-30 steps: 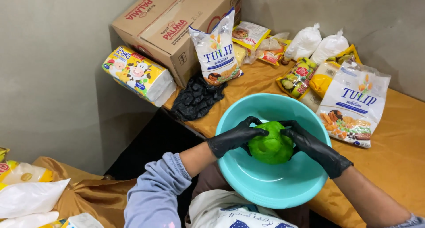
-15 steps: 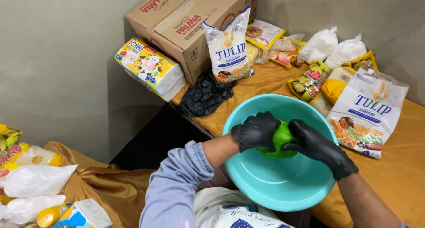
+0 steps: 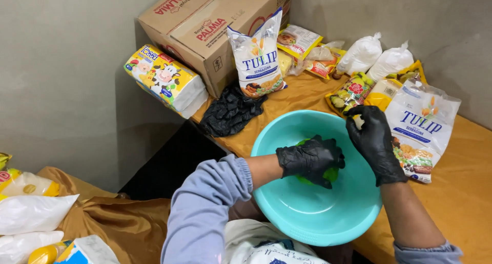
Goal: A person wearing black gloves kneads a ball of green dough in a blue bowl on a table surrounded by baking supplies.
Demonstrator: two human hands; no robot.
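The black-gloved left hand presses palm-down, fingers curled, on the soft bright-green dough ball lying in the bottom of the round turquoise plastic bowl, which rests on the bench draped in gold cloth. The black-gloved right hand, which cupped the dough half a second earlier, is now lifted to the far rim, fingers pinched on what appears to be a small pale scrap. Kneading here is judged to go best with firm, even pressure over the ball's centre, so the bowl stays put.
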